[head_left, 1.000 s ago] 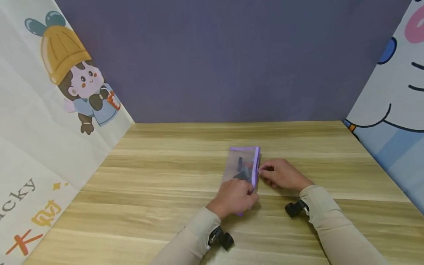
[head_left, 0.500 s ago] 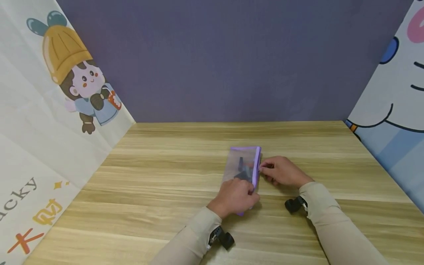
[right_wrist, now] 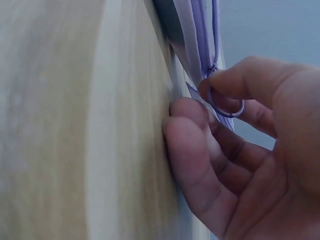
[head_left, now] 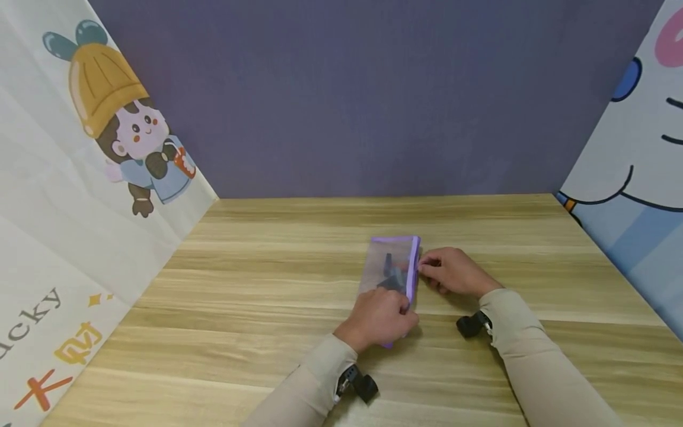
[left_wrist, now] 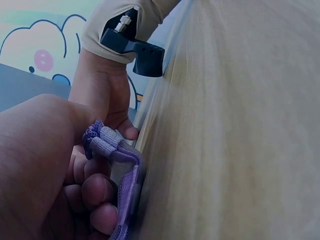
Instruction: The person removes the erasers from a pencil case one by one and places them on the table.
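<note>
A see-through zipper pouch (head_left: pixel 375 261) with purple edging lies on the table in the head view. Through its film a dark object (head_left: pixel 393 281) shows, too unclear to name. My left hand (head_left: pixel 376 317) grips the pouch's near end; in the left wrist view its fingers curl beside the bunched purple zipper end (left_wrist: pixel 107 142). At the right edge of the pouch, my right hand (head_left: pixel 453 273) pinches the zipper pull. A purple pull ring (right_wrist: pixel 242 111) hangs by the thumb in the right wrist view. The slider itself is mostly covered by the fingertips.
The wood-grain table (head_left: pixel 256 261) ends at a dark purple back panel (head_left: pixel 347 101). Cartoon-printed sheets stand on the left (head_left: pixel 48 178) and right. A black wrist camera (head_left: pixel 364 386) sits under the left cuff, another (head_left: pixel 469 325) beside the right.
My right hand has moved a little farther from me along the pouch's zipper edge, still pinching the pull. The left hand and pouch stay nearly in place.
</note>
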A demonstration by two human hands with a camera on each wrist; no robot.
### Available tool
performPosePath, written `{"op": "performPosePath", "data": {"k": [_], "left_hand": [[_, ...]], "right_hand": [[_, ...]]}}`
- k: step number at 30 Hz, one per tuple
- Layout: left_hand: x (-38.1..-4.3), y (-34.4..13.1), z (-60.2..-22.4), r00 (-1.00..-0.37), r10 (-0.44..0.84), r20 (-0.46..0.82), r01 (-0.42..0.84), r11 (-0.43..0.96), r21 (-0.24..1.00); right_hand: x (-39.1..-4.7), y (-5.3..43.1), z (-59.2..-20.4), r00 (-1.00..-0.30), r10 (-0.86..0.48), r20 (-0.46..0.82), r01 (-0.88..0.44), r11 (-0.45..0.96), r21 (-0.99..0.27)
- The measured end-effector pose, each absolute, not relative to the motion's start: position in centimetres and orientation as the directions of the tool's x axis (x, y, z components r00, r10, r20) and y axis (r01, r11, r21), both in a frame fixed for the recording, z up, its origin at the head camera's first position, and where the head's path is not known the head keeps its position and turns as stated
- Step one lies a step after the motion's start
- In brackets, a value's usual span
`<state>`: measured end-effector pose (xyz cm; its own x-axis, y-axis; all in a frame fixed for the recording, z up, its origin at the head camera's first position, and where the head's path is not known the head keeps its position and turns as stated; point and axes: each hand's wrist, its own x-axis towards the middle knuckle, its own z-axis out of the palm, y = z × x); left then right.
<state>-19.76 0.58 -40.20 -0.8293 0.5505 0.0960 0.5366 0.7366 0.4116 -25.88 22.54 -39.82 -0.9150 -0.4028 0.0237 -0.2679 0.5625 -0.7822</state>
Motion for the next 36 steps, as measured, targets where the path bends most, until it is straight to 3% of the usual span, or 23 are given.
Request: {"op": "performPosePath", "data": {"k": [26, 36], "left_hand": [[-19.68, 0.43, -40.25, -0.813, 0.574, 0.097, 0.562, 0.729, 0.391], [-19.61, 0.44, -40.16, -0.816, 0.571, 0.093, 0.558, 0.733, 0.388]], "right_hand": [[-26.17, 22.9, -39.92, -0.968, -0.248, 0.019, -0.179, 0.644, -0.744], [-26.16, 23.08, -39.68, -0.969, -0.245, 0.015, -0.174, 0.641, -0.747]]}}
